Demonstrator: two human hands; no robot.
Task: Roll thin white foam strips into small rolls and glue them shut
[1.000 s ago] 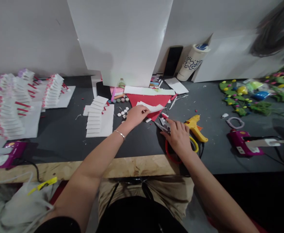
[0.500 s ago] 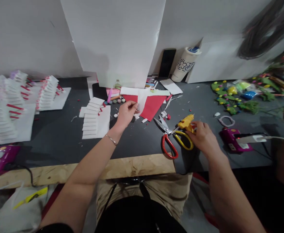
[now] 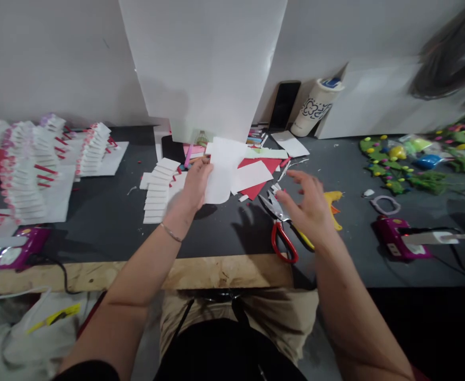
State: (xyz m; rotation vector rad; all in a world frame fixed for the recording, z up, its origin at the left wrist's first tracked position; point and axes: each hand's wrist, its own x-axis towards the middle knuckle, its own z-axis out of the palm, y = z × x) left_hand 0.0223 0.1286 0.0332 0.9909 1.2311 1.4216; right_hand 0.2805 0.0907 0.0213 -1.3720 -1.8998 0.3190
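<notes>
My left hand (image 3: 196, 182) is closed on the edge of a white sheet of paper (image 3: 225, 172), which stands tilted above the table. My right hand (image 3: 307, 203) hovers with its fingers spread and holds nothing. Beneath it lie open scissors (image 3: 284, 243) with one red and one yellow handle, partly covered by the hand. A yellow glue gun (image 3: 334, 206) rests just to the right of that hand. Behind the held sheet, a smaller white strip (image 3: 252, 177) lies across red paper (image 3: 256, 190). A stepped white paper piece (image 3: 159, 193) stands left of my left hand.
More stepped pieces (image 3: 26, 174) crowd the left. A phone (image 3: 285, 106) and a patterned cup (image 3: 315, 108) lean by the wall. Purple power strips (image 3: 401, 238) with cables sit at both sides. Green decorations (image 3: 395, 159) lie at the right, and paper scraps near the scissors.
My right hand has let go of the glue gun and moved left, opening over the scissors. A larger white sheet is now in my left hand. The view has shifted slightly left.
</notes>
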